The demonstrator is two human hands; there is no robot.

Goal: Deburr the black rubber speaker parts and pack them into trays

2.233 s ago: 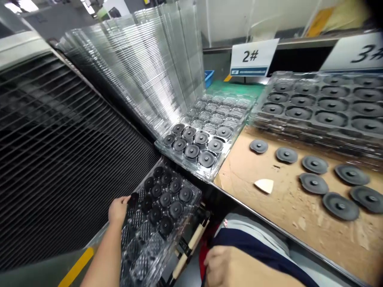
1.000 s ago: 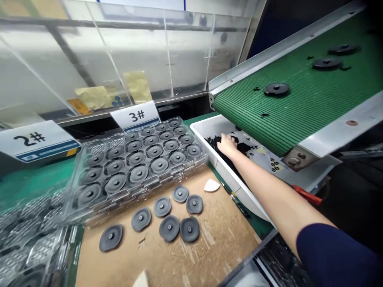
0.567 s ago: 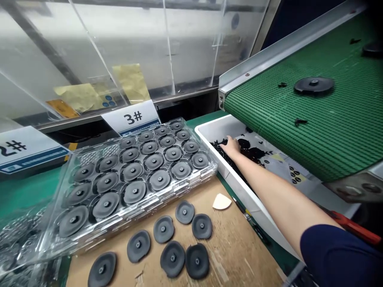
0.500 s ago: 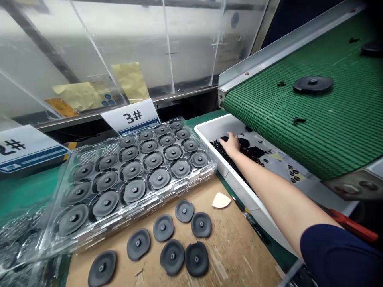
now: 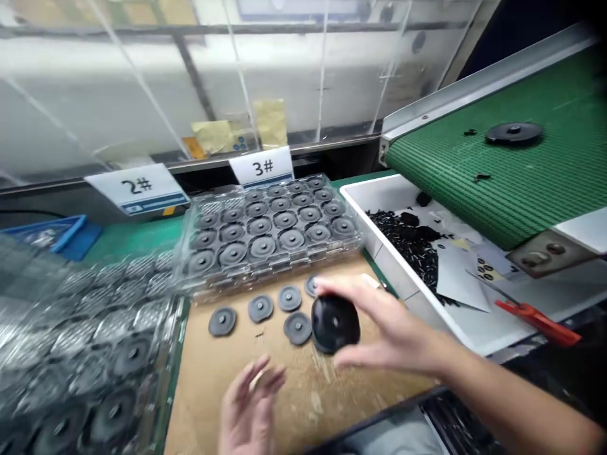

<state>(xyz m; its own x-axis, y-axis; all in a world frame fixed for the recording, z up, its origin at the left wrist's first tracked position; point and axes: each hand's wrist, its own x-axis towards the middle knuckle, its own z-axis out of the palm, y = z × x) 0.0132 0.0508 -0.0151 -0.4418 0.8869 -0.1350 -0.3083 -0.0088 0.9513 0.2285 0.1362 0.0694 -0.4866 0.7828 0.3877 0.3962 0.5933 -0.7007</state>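
My right hand (image 5: 393, 332) grips a black rubber disc (image 5: 334, 323) between thumb and fingers, above the brown cardboard sheet (image 5: 294, 392). My left hand (image 5: 250, 407) hovers low over the cardboard with fingers spread, holding nothing. Several grey discs (image 5: 279, 304) lie loose on the cardboard just beyond the held one. Behind them stands a clear plastic tray (image 5: 270, 227) filled with discs.
A white bin (image 5: 379, 253) with black scraps sits right, under a green conveyor belt (image 5: 497, 170) carrying one disc (image 5: 513, 132). Red-handled scissors (image 5: 535, 315) lie in the bin. Clear trays (image 5: 76, 354) are stacked at left. Signs 2# (image 5: 136, 186) and 3# (image 5: 262, 167) stand behind.
My right hand left the white bin and came back over the cardboard holding a black disc. My left hand came into view. The view swung left.
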